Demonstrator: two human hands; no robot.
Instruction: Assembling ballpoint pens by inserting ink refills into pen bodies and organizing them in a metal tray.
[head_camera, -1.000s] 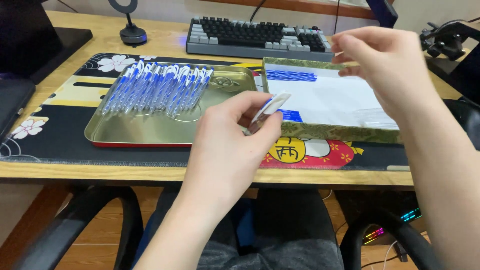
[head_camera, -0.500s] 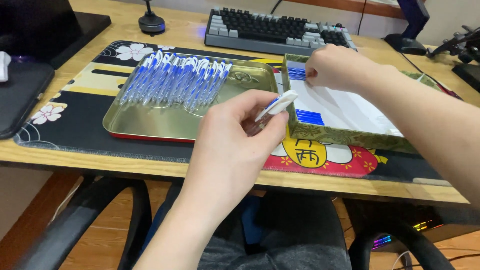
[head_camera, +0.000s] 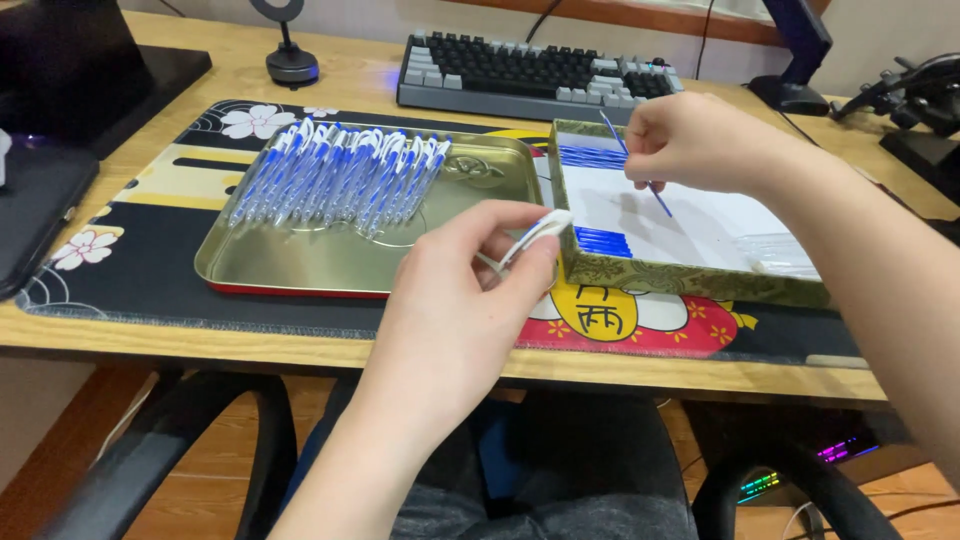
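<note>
Half a second ago the right hand (head_camera: 700, 145) was down in the shallow green fabric-edged box with its white lining (head_camera: 690, 280); now it is raised over the box, fingers pinched around a thin blue pen refill (head_camera: 630, 160) that slants down towards the lining. The left hand (head_camera: 455, 300) stays over the tabletop's near edge, closed on a white pen barrel (head_camera: 535, 233), just beside the box. The gold metal tray of blue-and-white pens (head_camera: 330, 260) is unchanged.
</note>
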